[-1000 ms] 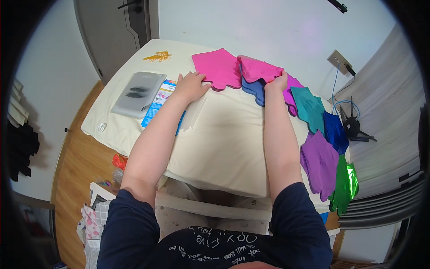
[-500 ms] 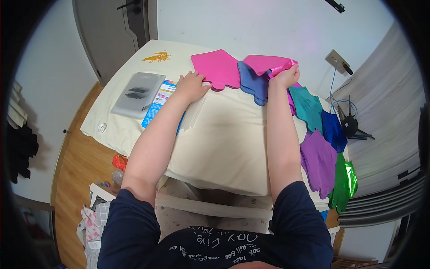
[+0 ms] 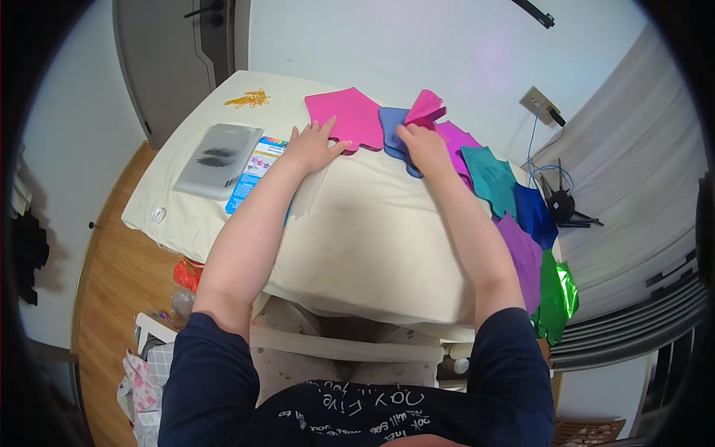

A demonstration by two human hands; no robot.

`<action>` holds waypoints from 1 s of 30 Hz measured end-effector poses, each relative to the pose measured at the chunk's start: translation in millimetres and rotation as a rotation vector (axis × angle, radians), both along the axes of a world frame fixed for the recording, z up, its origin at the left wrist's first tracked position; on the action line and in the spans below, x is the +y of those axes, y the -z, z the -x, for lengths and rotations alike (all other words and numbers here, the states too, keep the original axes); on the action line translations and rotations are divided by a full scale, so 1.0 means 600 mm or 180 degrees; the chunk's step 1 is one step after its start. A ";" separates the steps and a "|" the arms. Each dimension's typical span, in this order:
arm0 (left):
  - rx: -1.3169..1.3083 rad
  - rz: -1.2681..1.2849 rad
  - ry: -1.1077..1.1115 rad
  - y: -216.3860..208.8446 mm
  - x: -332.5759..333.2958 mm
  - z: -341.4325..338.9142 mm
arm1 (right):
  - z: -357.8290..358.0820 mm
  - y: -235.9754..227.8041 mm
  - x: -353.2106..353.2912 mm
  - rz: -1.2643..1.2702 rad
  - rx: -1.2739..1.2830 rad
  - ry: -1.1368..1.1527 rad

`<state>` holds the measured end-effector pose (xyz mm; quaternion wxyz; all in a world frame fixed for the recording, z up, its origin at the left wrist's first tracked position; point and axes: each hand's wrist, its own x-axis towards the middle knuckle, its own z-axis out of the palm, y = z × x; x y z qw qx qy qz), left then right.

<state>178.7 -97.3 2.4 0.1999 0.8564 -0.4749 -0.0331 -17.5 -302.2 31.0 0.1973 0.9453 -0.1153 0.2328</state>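
My left hand lies with fingers spread at the lower left of a pink stack of flat star-shaped foil balloons, its fingertips on the edge. My right hand pinches a folded pink foil balloon, which stands up bent above the fingers. Beneath that hand is a blue-grey foil balloon stack, partly covered. A magenta foil balloon lies just right of the right hand. A blue printed package and some clear plastic sleeves lie beside my left forearm.
Teal, dark blue, purple and green foil balloons line the table's right side. A clear plastic bag pack, yellow ribbons and a small white roll lie left. A black router stands beyond the right edge.
My right hand has moved left and nearer, bringing the pink balloon off the pile over the blue-grey stack. My left hand stays by the pink stack, its fingers more spread. The view has shifted slightly.
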 end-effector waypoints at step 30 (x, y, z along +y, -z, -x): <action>0.0367 0.1286 0.0817 -0.086 -0.051 0.181 | -0.003 0.053 0.025 -0.2284 -0.1278 0.0270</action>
